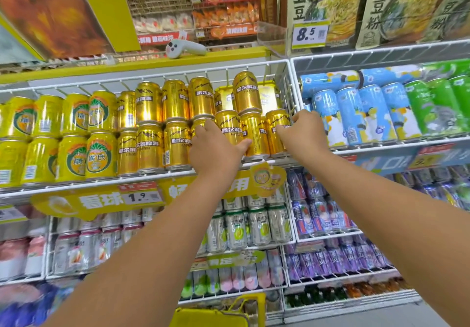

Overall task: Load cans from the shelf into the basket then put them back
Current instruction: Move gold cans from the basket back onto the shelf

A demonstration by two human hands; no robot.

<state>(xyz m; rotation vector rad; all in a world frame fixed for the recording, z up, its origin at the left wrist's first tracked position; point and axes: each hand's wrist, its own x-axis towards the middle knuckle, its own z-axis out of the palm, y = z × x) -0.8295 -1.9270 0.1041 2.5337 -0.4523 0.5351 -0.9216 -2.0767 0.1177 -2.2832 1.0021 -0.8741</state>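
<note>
At the bottom middle of the frame, nearest to me, sits the yellow basket [216, 314] with its handle up. I can see only its rim and cannot tell whether any cans lie inside. From there both my forearms run up towards the centre of the frame.

My left hand [215, 146] is laid flat against a gold can [201, 125] in the lower row of the gold cans [175, 123], fingers together and curled over its upper front, thumb stuck out to the right against the neighbouring can. It looks like a push or a steadying touch, not yet a closed grasp. My right hand [301, 133] is just right of centre, fingers bent around the rightmost gold can [276, 131] next to the white wire divider [292, 92]; whether they close fully around it I cannot tell, as my hand hides the far side.

My judgement: I am either taking cans off the wire shelf [152, 180] or setting them back into the row, and the picture alone does not settle which. If loading, the next move calls for wrapping each hand around one can, drawing it clear of the shelf lip without toppling the stacked upper row, then lowering it to the basket. If returning, it calls for seating the cans upright and letting go.
</note>
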